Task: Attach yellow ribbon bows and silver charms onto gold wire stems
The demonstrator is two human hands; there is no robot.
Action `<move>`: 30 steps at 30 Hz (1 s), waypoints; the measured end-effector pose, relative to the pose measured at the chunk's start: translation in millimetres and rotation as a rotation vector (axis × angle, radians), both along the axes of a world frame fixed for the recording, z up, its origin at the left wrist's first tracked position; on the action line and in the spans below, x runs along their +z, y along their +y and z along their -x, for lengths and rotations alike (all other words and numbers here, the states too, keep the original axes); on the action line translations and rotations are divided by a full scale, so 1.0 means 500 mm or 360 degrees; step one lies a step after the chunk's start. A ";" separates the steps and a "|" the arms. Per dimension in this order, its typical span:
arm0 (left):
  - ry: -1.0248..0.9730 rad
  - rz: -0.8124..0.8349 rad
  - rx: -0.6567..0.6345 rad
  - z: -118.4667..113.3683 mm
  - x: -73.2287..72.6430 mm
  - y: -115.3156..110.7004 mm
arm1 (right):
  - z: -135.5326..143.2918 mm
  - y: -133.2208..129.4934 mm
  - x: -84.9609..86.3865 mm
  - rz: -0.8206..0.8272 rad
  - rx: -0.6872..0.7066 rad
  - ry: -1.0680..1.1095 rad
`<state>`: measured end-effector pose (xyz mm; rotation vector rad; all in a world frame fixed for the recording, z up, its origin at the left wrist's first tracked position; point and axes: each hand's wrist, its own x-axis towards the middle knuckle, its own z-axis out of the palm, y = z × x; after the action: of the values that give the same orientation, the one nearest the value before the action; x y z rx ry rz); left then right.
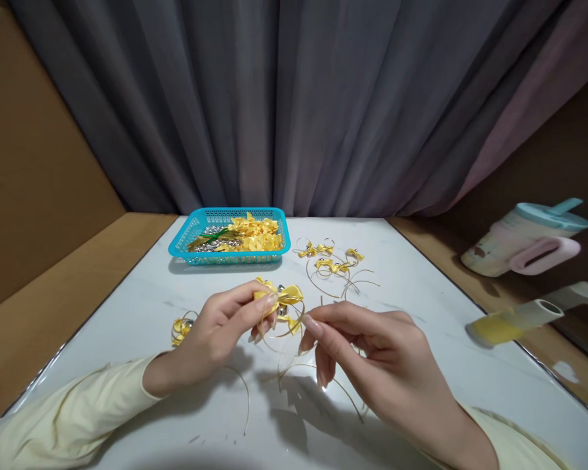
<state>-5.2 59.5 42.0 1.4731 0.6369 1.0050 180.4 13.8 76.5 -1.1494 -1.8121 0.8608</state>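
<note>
Holds a yellow bow [290, 296] above a white table [411, 287], clamped between the thumb and fingers of the left hand [225, 323]. Pinches thin gold cord [302, 305] at the bow's side with the thumb and forefinger of the right hand [379, 346], apart from the left but near it. Casts soft shadows over the glossy, faintly veined surface, among loose cord strands [248, 393]. Has another small bow [180, 329] lying beside the left wrist, and a group of scattered bows [326, 264] with curling cords farther off, right of a teal basket [228, 260]. Sees yellow ribbon pieces [257, 235] heaped in the basket's right side, next to silver beads [210, 247]. Faces a grey curtain [255, 98] hanging in deep folds behind the far edge, with pinkish cloth [534, 104] towards the right. Works between brown walls [39, 150], with a teal-lidded tumbler [494, 238] beyond the table's right edge and a clear container [500, 326], yellow in its lower part, near that edge.
</note>
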 end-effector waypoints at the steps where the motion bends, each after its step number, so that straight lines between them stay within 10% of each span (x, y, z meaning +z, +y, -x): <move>1: 0.0008 -0.0005 0.0004 0.000 0.000 0.000 | 0.000 0.000 0.001 0.0019 0.0002 -0.0001; 30: 0.0050 0.0051 -0.0077 0.006 0.007 -0.001 | -0.008 0.002 -0.007 -0.0072 0.0080 0.0016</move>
<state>-8.0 58.9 45.5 1.4723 0.6341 0.9318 184.6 14.6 73.1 -1.0731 -1.8503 0.8485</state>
